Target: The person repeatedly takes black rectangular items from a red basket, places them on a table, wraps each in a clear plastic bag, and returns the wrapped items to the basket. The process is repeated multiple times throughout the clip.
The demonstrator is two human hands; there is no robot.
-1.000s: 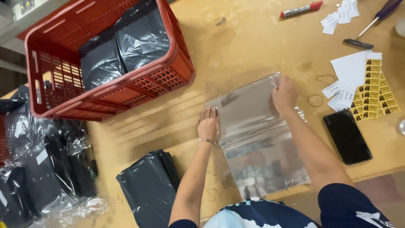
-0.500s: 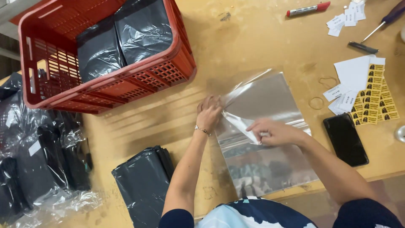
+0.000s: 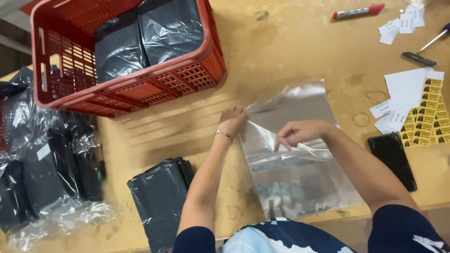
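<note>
Head camera, looking straight down: the right hand [image 3: 300, 133] has its fingertips pinched together on a thin strip of clear film at the mouth of the clear plastic bag [image 3: 300, 159], thumb and forefinger clamped, the other fingers curled under. Left hand [image 3: 233, 122] sits just beside it at the bag's upper left corner, fingers bunched on the edge of the film; whether they grip it or only press it down is hard to tell from this angle. A thin bracelet [image 3: 224, 135] circles that wrist.

The bag lies flat on the wooden table [image 3: 290, 51], near the front edge, right in front of the person, its top flap lifted and catching the light. Just left of the left forearm, a dark grey wrapped packet [image 3: 157, 201] rests by the front edge. Further left, at the table's left edge, a heap of dark packets in crinkled clear wrap [image 3: 47, 173].

Up in the far left corner stands a red plastic crate [image 3: 131, 89], with two dark grey packets [image 3: 145, 35] lying inside.

Off to the right of the bag: a black phone [image 3: 393, 160] face down, a sheet of yellow stickers [image 3: 426, 112] at the right edge, white paper slips [image 3: 403, 89] beside it, and a rubber band [image 3: 361, 119]. Along the far edge, a red marker [image 3: 358, 11] and a screwdriver [image 3: 424, 51].
</note>
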